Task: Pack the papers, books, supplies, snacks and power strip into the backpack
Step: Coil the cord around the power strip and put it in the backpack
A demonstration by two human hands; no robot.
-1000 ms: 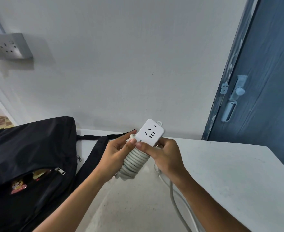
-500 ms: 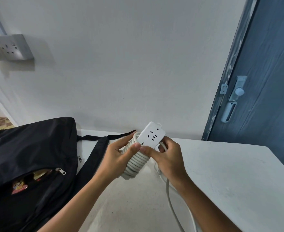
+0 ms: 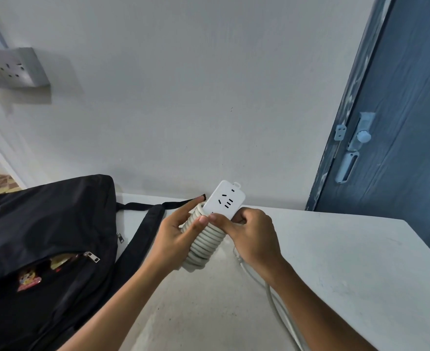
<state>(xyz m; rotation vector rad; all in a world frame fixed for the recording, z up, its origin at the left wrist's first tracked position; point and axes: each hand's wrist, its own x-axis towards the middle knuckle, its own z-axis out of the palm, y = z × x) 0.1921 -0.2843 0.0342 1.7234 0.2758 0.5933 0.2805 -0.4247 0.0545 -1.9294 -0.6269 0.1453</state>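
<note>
Both forearms reach in from the lower edge and meet above the white table [image 3: 335,262]. Left hand [image 3: 176,236] curls around the coiled cord [image 3: 203,245], thumb pressed across the coils, index finger straight along the far side. Right hand [image 3: 254,236] grips the lower end of the white power strip [image 3: 225,200], fingers curled, thumb tip beside the left thumb. Strip tilts up toward the wall, sockets facing the camera. Loose cord [image 3: 277,305] trails from under the right wrist. Black backpack [image 3: 44,224] lies just left, front pocket zip partly open.
</note>
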